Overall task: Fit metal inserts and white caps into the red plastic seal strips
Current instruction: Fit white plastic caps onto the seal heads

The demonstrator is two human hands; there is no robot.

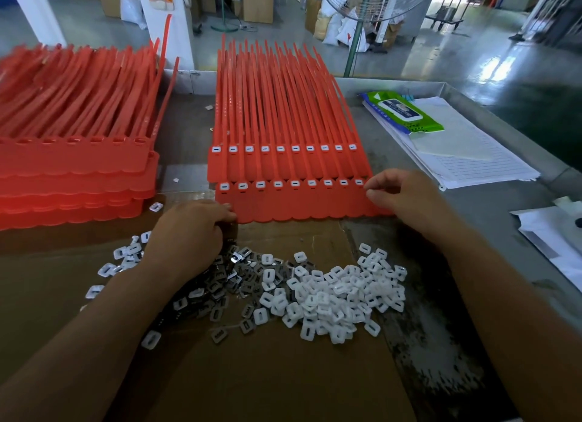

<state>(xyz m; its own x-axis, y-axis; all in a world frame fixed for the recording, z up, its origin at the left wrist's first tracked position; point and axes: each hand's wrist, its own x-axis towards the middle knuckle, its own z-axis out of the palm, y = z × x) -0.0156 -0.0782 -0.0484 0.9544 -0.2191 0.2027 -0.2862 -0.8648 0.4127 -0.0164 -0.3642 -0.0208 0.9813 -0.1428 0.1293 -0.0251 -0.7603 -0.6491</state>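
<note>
Two red seal strip sheets lie in the middle of the table, the front sheet [299,201] overlapping the back sheet [283,163]. Both carry a row of white caps in their sockets. My left hand [192,229] grips the front sheet's lower left corner. Fingers of my right hand [406,195] are curled at its right edge, beside the last cap [359,182]. On the cardboard [267,374] in front lie a pile of loose white caps [340,295] and a pile of dark metal inserts [226,283], partly hidden by my left forearm.
A tall stack of red strip sheets with bare sockets [72,169] fills the left side. A green wipes pack [403,111] lies on lined papers [466,151] at the right. More white paper [554,232] sits at the far right edge. The metal table rim [472,97] runs behind.
</note>
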